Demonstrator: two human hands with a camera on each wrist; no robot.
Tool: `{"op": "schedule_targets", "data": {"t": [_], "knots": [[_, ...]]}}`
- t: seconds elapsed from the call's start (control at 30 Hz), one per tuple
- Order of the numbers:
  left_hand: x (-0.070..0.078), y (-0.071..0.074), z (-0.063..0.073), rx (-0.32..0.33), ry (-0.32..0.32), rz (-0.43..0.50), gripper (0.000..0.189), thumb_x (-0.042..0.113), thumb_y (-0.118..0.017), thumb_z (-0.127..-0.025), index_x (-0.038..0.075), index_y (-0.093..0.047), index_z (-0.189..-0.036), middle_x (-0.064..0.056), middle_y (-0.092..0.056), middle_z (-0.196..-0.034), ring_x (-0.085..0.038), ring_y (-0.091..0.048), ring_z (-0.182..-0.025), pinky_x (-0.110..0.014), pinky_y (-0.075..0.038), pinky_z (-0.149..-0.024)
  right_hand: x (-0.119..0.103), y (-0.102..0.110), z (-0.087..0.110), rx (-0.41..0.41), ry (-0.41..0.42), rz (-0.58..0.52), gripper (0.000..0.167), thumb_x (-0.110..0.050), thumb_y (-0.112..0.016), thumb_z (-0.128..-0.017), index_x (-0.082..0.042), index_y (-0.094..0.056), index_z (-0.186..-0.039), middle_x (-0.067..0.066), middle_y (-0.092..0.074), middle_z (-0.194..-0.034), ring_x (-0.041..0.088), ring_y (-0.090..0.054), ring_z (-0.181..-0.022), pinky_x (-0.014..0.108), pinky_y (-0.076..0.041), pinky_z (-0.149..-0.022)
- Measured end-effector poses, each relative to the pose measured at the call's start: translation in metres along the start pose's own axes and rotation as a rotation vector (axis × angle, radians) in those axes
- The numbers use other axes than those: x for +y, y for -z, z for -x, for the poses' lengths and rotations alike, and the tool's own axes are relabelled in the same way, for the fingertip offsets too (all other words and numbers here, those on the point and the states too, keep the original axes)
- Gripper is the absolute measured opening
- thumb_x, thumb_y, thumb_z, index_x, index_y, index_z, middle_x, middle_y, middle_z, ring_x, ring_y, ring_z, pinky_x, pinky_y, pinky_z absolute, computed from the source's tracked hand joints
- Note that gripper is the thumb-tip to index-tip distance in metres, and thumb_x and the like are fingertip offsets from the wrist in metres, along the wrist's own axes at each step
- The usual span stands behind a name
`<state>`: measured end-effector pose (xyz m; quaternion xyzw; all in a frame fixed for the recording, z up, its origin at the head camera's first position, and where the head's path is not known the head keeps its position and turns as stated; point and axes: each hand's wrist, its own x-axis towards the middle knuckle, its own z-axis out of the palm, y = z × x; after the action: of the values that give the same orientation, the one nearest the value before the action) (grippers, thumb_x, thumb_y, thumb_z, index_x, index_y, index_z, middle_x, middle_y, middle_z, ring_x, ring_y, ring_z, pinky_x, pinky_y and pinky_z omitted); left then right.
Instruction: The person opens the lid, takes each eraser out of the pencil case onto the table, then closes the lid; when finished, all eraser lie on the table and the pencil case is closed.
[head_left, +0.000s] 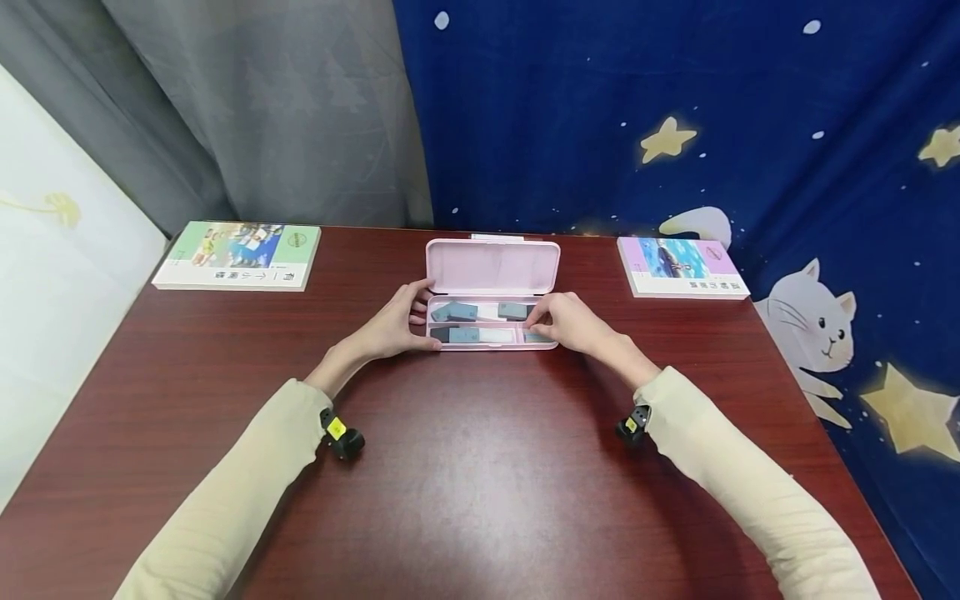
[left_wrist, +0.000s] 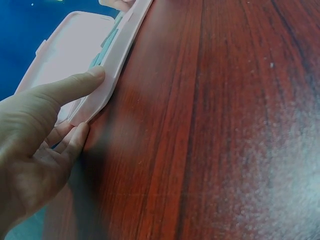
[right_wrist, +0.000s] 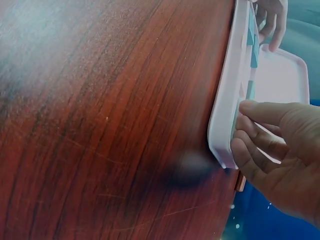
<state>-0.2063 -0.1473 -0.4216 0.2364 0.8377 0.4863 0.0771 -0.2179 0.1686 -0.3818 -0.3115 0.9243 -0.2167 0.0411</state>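
A pale pink pencil case (head_left: 492,347) lies on the table with its lid (head_left: 492,267) raised at the back. Inside are blue-grey and white blocks, such as a blue-grey block (head_left: 463,335) in the front compartment and another (head_left: 513,311) at the back. My left hand (head_left: 393,321) grips the case's left end, thumb (left_wrist: 90,81) on the front edge and fingers around the corner. At the right end, my right hand (head_left: 567,321) reaches into the front compartment. Its bent thumb and fingertips pinch a small blue-grey block (head_left: 535,338), mostly hidden by the fingers.
A green-and-white book (head_left: 238,257) lies at the table's back left. A purple-and-white book (head_left: 681,267) lies at the back right. Behind the case, a flat white thing (head_left: 497,237) shows at the table (head_left: 480,467) edge. Grey and blue curtains (head_left: 525,108) hang behind.
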Motion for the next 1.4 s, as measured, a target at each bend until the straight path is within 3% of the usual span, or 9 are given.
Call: {"op": "schedule_targets", "data": {"t": [0.27, 0.4, 0.5, 0.63, 0.77, 0.87, 0.97, 1.2, 1.4], "knots": [[0.002, -0.002, 0.000, 0.010, -0.021, 0.013, 0.104, 0.001, -0.086, -0.068, -0.004, -0.020, -0.149, -0.027, -0.036, -0.131, -0.038, -0.044, -0.114, -0.048, -0.046, -0.095, -0.004, 0.000, 0.001, -0.021, 0.019, 0.008, 0.004, -0.003, -0.074, -0.083, -0.004, -0.077, -0.085, 0.005, -0.066, -0.085, 0.019, -0.060, -0.085, 0.036, -0.051, -0.076], [0.028, 0.002, 0.006, 0.000, -0.016, 0.018, 0.099, -0.005, -0.083, -0.070, -0.012, -0.020, -0.146, -0.034, -0.034, -0.130, -0.046, -0.042, -0.113, -0.052, -0.044, -0.096, -0.003, 0.000, 0.001, -0.027, 0.014, -0.007, 0.002, -0.005, -0.075, -0.083, -0.004, -0.076, -0.085, 0.004, -0.069, -0.087, 0.018, -0.061, -0.084, 0.035, -0.052, -0.076], [0.024, 0.002, 0.005, -0.002, -0.008, 0.005, 0.100, 0.000, -0.084, -0.070, -0.008, -0.021, -0.147, -0.029, -0.036, -0.130, -0.040, -0.044, -0.113, -0.047, -0.046, -0.096, -0.002, 0.001, 0.000, -0.028, -0.001, -0.015, 0.003, -0.006, -0.076, -0.082, -0.008, -0.076, -0.084, 0.002, -0.070, -0.087, 0.016, -0.060, -0.081, 0.033, -0.051, -0.074], [0.007, 0.000, 0.002, 0.007, -0.011, -0.004, 0.102, 0.003, -0.086, -0.069, -0.004, -0.022, -0.148, -0.025, -0.036, -0.130, -0.035, -0.044, -0.112, -0.045, -0.047, -0.096, -0.003, 0.003, 0.001, -0.026, 0.000, -0.019, 0.006, -0.006, -0.076, -0.082, -0.012, -0.074, -0.081, 0.000, -0.070, -0.085, 0.014, -0.056, -0.075, 0.032, -0.048, -0.070], [0.030, 0.002, 0.008, 0.003, -0.017, 0.024, 0.097, -0.005, -0.083, -0.069, -0.012, -0.021, -0.145, -0.033, -0.035, -0.129, -0.045, -0.043, -0.112, -0.051, -0.045, -0.096, -0.004, 0.005, 0.002, -0.027, -0.002, -0.021, 0.007, -0.005, -0.076, -0.081, -0.011, -0.074, -0.081, 0.000, -0.071, -0.084, 0.015, -0.055, -0.073, 0.032, -0.048, -0.068], [0.039, 0.004, 0.010, 0.000, -0.021, 0.036, 0.096, -0.006, -0.082, -0.070, -0.014, -0.022, -0.144, -0.036, -0.035, -0.128, -0.047, -0.043, -0.112, -0.052, -0.044, -0.096, -0.004, 0.005, 0.002, -0.032, -0.015, -0.020, 0.008, -0.005, -0.076, -0.081, -0.012, -0.073, -0.082, -0.002, -0.070, -0.084, 0.015, -0.055, -0.073, 0.032, -0.048, -0.068], [0.033, 0.002, 0.009, 0.005, -0.026, 0.039, 0.097, -0.006, -0.082, -0.069, -0.013, -0.021, -0.144, -0.035, -0.035, -0.128, -0.047, -0.043, -0.112, -0.053, -0.044, -0.095, -0.003, 0.004, 0.002, -0.042, -0.019, -0.032, 0.008, -0.006, -0.076, -0.081, -0.013, -0.072, -0.083, -0.004, -0.069, -0.082, 0.014, -0.057, -0.076, 0.032, -0.048, -0.070], [0.001, -0.001, 0.000, 0.015, -0.021, 0.001, 0.104, 0.003, -0.087, -0.068, -0.002, -0.022, -0.149, -0.024, -0.037, -0.130, -0.034, -0.045, -0.113, -0.044, -0.047, -0.095, -0.002, 0.002, 0.001, -0.054, -0.021, -0.116, 0.008, -0.005, -0.075, -0.083, -0.010, -0.072, -0.088, -0.005, -0.068, -0.081, 0.015, -0.058, -0.077, 0.032, -0.048, -0.072], [-0.004, 0.001, -0.001, 0.010, -0.018, 0.003, 0.104, 0.007, -0.088, -0.067, 0.000, -0.023, -0.149, -0.020, -0.038, -0.130, -0.031, -0.046, -0.112, -0.041, -0.048, -0.095, 0.000, 0.002, 0.003, -0.033, 0.005, -0.158, 0.012, -0.003, -0.073, -0.085, -0.008, -0.074, -0.095, 0.001, -0.070, -0.087, 0.014, -0.060, -0.080, 0.032, -0.051, -0.074]]}}
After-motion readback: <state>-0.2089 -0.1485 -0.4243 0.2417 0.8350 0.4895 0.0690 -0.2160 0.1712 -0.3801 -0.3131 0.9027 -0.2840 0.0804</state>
